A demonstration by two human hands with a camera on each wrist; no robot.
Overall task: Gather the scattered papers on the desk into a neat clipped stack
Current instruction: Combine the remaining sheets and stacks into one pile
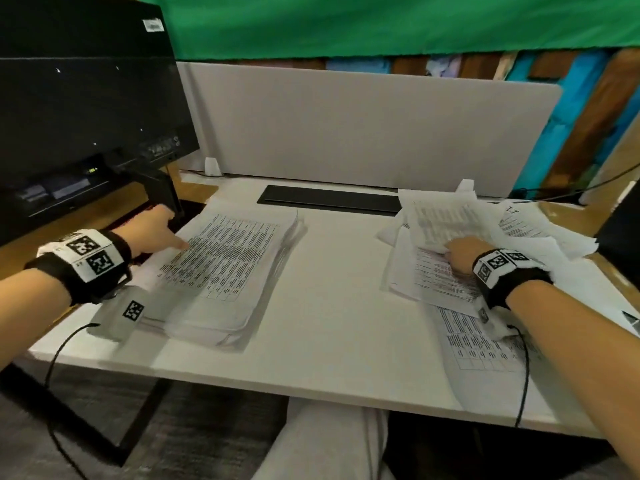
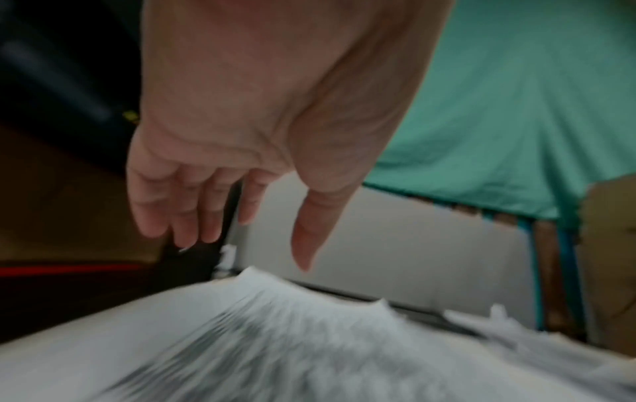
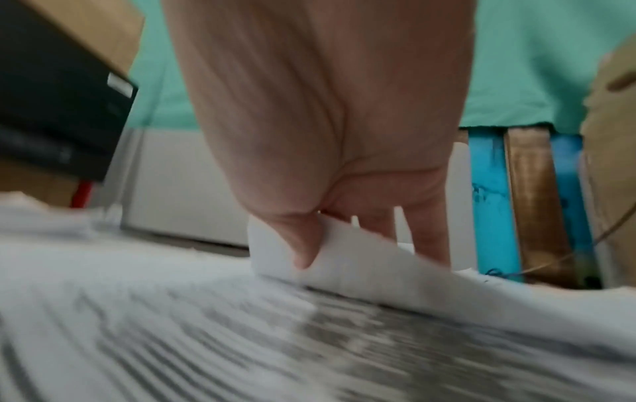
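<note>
Right hand (image 1: 459, 253) pinched a loose white printed sheet (image 1: 446, 220) atop the scattered pile on the desk's right; gathered thick printed stack (image 1: 225, 268) lay well leftward (long axis running away), under the slack-fingered, empty left hand (image 1: 152, 233)

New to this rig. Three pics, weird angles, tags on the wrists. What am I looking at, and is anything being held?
No machine here: a person at a white desk, wearing three cameras. The top picture is from the head, looking down at both arms. The other two are from the tagged wristbands, each looking along one hand, so the palm fills the frame.

On the desk: a fairly tidy stack of papers on the person's left and a loose pile of scattered sheets on the right. A dark monitor stands at far left.

The left hand is open, thumb resting on the stack. The right hand pinches the edge of one sheet between thumb and fingers. No clip is visible.
</note>
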